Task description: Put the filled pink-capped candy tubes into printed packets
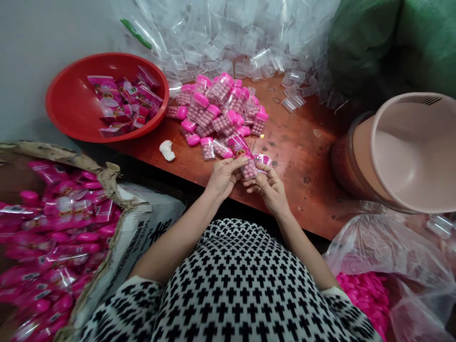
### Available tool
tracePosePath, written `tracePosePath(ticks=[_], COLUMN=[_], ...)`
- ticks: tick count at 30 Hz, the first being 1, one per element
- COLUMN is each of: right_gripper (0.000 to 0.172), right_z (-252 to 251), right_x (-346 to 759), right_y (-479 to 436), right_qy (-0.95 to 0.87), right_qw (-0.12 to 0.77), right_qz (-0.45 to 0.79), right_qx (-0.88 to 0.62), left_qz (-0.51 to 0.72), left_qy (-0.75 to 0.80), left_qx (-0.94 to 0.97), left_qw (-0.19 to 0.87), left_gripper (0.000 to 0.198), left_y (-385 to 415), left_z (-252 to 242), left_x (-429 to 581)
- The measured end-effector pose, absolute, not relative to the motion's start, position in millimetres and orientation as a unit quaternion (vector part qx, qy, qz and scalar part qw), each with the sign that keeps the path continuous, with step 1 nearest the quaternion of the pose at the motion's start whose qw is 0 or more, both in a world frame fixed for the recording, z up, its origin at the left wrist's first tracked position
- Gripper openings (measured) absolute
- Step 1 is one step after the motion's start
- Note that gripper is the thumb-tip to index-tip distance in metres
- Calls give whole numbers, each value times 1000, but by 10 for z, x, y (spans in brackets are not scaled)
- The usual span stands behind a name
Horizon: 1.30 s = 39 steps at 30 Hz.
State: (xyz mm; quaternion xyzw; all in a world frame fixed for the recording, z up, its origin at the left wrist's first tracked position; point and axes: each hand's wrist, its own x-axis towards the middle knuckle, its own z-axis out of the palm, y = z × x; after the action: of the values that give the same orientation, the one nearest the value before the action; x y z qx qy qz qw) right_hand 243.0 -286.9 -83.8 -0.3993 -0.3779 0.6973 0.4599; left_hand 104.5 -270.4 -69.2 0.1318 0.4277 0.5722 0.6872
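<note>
Close to the table's front edge, my left hand (224,177) and my right hand (271,190) are closed around one small clear container of pink candy balls (249,170). A printed pink wrapper (238,145) extends from its far end; how far it covers the container is unclear. Another pink wrapper (263,160) shows just beyond my right fingers, and I cannot tell whether they touch it. Just past my hands lies a pile of filled candy containers with pink caps (213,111).
On the left are a red bowl (66,111) of printed wrappers and a cardboard box (151,204) of wrapped containers. Clear empty containers (263,59) heap at the back. Beige bins (409,156) stand right, above a plastic bag (356,242) with pink caps. A white scrap (166,150) lies on the table.
</note>
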Motion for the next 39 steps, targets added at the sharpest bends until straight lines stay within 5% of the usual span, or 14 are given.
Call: tracePosePath(ticks=[9,13,16,27,39], right_gripper=[44,41,34,29,34], right_z=[-809,-718,-694,-789,-955], right_x=[2229,2280,2519,2901,2810], right_y=[-2797,-2737,-2656,-2658,-2548], right_qy=[-386,-420,-444,-456,-460], right_qw=[463,443,468,483,499], right_qz=[687,684,621,529,496], right_qx=[-407,-400,-445,-528,-542], left_qz=[572,712,760,401,397], left_qy=[413,463,531,546,566], left_qx=[164,157,168,669,665], left_qw=[690,504,336,305,282], left_gripper=[26,30,55,29,18], left_y=[-3020,-3256,-3392,-2627,-2622], left_z=[-621,-358,-224,-1122,-1238], left_x=[1028,536,125,1153,1248])
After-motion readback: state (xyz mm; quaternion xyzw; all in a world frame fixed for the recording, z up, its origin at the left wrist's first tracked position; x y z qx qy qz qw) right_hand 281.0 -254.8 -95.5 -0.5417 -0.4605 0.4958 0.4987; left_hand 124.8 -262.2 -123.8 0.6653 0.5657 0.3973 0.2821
